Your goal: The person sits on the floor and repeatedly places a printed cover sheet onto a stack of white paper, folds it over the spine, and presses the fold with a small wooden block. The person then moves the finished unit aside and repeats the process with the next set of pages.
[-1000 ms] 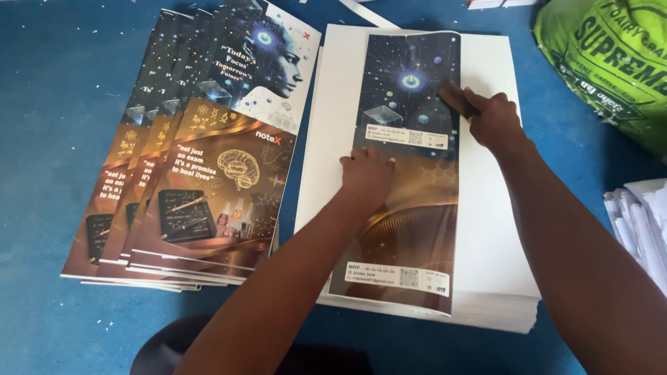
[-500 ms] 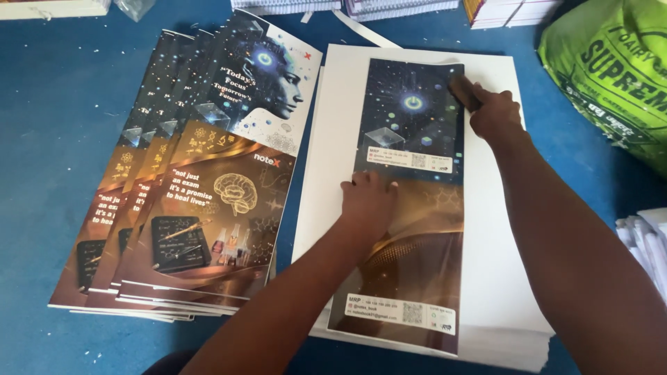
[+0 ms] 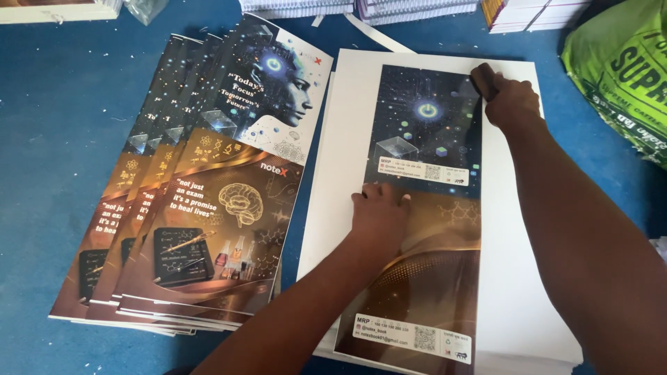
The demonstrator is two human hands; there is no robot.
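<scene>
- Blue desk [image 3: 62, 104], flecked with paper scraps, under everything in view.
- White sheet stack [image 3: 514, 278] right of centre, thick, edges roughly squared, bare white showing at 3 o'clock and 9 o'clock of the cover on top.
- Fanned pile of printed covers [image 3: 208, 208] at 9 o'clock of the white stack, overlapped like shingles, each showing a profile head on dark blue above and a brain drawing on brown-gold below.
- Green printed sack [image 3: 618, 76] at 2 o'clock, partly out of view; spiral-bound pads [image 3: 389, 7] along 12 o'clock.
- Folded cover [image 3: 424, 208] flat on the white stack, a tall narrow strip: dark blue starfield with a glowing ring and a glass cube in the upper half, brown-gold swirls below, a small white label panel in each half. Glossy and thin by the look; likely to slide on the sheets underneath.
- Left hand [image 3: 381, 215] at the cover's middle, toward its 9 o'clock edge: palm down, fingers close together, pressed flat as an anchor.
- Right hand [image 3: 511, 104] at the cover's 1 o'clock corner, closed around a small dark block [image 3: 485, 76] set against the top of the right edge.
- For a clean crease, probably best: keep the left palm firm against slipping, draw the block down the right edge in one even stroke, keep the strip square to the stack.
</scene>
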